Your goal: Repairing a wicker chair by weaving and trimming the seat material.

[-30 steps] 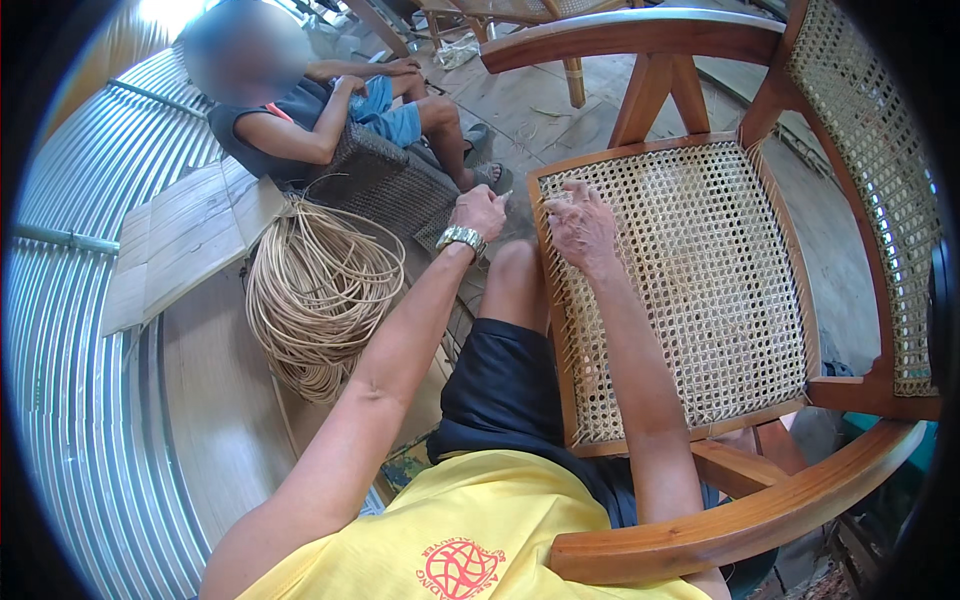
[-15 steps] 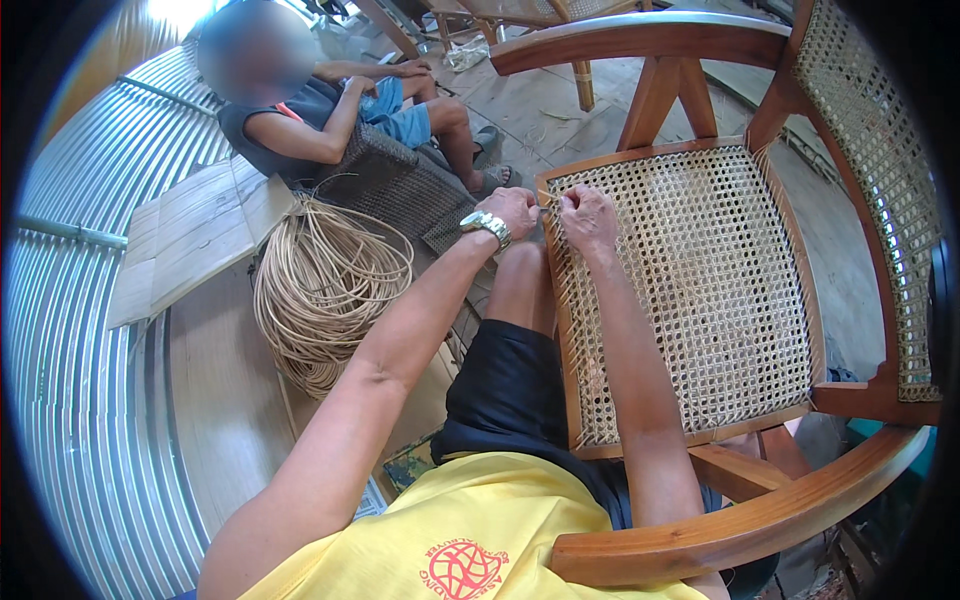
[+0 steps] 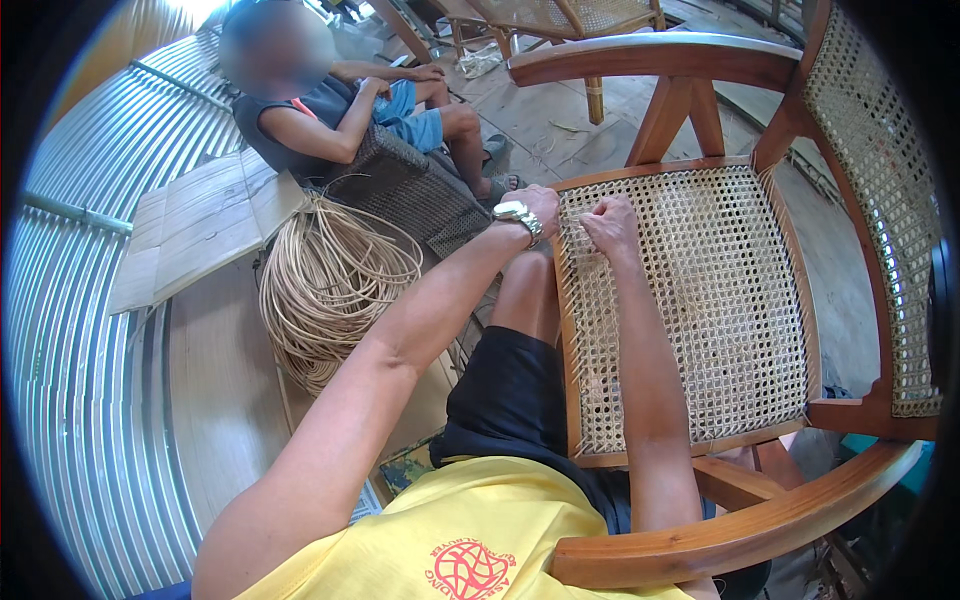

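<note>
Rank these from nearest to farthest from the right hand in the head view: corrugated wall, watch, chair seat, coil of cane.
From the right hand:
1. Chair seat: directly beneath it.
2. Watch: to its left, on the other wrist.
3. Coil of cane: farther left, beyond the left forearm.
4. Corrugated wall: far left.
</note>
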Demonstrator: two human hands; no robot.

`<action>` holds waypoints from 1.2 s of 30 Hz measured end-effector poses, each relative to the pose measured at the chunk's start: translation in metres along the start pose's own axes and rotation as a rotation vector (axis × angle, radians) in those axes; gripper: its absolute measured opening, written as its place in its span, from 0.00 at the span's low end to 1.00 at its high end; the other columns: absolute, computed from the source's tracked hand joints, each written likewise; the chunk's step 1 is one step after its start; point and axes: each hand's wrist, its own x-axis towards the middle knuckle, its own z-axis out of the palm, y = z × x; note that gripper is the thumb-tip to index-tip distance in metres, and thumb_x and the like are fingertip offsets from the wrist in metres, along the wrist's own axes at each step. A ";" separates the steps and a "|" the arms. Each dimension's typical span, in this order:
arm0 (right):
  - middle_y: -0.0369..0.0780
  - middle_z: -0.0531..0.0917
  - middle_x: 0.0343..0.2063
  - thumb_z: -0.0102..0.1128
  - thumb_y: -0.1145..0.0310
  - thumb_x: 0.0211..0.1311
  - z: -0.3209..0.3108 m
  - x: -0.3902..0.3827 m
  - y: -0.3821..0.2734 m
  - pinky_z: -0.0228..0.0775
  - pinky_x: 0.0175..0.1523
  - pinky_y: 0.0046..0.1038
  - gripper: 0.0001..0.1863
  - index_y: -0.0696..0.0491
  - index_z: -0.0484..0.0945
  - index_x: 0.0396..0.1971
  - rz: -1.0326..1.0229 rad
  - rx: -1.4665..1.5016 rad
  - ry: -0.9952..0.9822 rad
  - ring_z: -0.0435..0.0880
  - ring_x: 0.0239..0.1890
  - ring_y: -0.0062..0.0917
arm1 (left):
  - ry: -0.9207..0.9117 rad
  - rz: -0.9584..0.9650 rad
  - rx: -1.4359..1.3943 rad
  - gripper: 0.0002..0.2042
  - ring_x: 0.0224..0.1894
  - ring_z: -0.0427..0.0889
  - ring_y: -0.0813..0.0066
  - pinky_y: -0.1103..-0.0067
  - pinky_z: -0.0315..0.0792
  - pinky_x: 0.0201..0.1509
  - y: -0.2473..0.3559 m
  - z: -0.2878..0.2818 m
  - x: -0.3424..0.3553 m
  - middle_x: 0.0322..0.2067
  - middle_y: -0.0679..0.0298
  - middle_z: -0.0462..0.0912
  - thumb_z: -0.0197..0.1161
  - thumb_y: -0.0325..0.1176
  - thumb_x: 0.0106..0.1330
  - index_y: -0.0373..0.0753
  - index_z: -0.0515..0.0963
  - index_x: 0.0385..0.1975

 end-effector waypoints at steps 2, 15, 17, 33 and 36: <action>0.46 0.81 0.33 0.70 0.65 0.41 -0.002 0.002 0.003 0.75 0.51 0.32 0.11 0.58 0.82 0.18 0.014 -0.004 -0.002 0.82 0.40 0.36 | 0.012 0.026 -0.005 0.13 0.48 0.87 0.57 0.64 0.81 0.50 0.002 0.003 0.008 0.45 0.53 0.87 0.63 0.39 0.61 0.43 0.87 0.41; 0.47 0.84 0.34 0.63 0.67 0.46 0.009 -0.007 -0.010 0.78 0.47 0.36 0.08 0.54 0.88 0.24 -0.031 -0.063 0.159 0.86 0.37 0.39 | 0.025 0.179 -0.343 0.15 0.43 0.85 0.54 0.65 0.77 0.49 -0.027 0.034 0.016 0.38 0.49 0.86 0.66 0.46 0.63 0.40 0.82 0.39; 0.47 0.83 0.36 0.64 0.67 0.47 0.011 -0.012 -0.013 0.77 0.48 0.36 0.08 0.54 0.88 0.24 0.005 -0.036 0.123 0.85 0.38 0.39 | 0.057 0.160 -0.386 0.16 0.43 0.85 0.52 0.65 0.77 0.49 -0.027 0.036 0.011 0.38 0.49 0.86 0.66 0.46 0.63 0.40 0.80 0.40; 0.37 0.84 0.38 0.70 0.58 0.50 0.015 -0.012 -0.003 0.76 0.44 0.33 0.10 0.48 0.88 0.26 0.034 -0.093 0.058 0.85 0.38 0.33 | 0.195 0.166 -0.354 0.09 0.41 0.85 0.50 0.62 0.78 0.44 -0.008 0.034 -0.015 0.38 0.54 0.86 0.58 0.41 0.71 0.54 0.81 0.45; 0.39 0.83 0.36 0.69 0.61 0.49 0.014 -0.012 0.007 0.76 0.44 0.34 0.09 0.51 0.87 0.23 0.008 -0.087 0.111 0.85 0.36 0.34 | 0.181 0.108 -0.382 0.11 0.42 0.85 0.47 0.60 0.77 0.46 0.000 0.030 -0.019 0.39 0.51 0.86 0.58 0.42 0.69 0.54 0.77 0.49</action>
